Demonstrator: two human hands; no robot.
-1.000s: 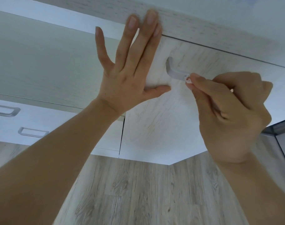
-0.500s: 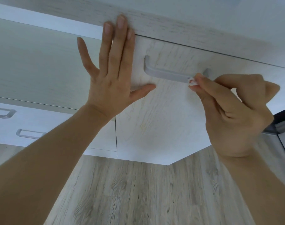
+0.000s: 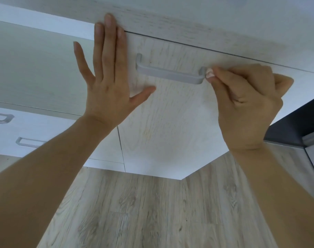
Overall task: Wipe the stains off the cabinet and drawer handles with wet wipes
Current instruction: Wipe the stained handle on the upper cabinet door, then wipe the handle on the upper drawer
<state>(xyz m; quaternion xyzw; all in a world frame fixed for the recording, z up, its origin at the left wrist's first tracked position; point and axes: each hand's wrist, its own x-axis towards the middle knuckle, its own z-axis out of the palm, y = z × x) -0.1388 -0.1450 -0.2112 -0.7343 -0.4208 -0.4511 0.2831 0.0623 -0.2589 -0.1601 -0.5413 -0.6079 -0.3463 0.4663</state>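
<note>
The wiping of one handle is under way. The grey handle [image 3: 167, 76] sits just above the frame's centre on the pale wood cabinet door [image 3: 170, 122]. The right hand [image 3: 245, 102], at centre right, pinches a small wad of wet wipe [image 3: 209, 75] between thumb and curled fingers, pressed against the handle's right end. The left hand [image 3: 108, 76], at upper left, lies flat with straight fingers on the door, seemingly steadying it. Next, I judge, the wipe should rub along the bar leftward; two more handles [image 3: 2, 119] wait at the left edge.
</note>
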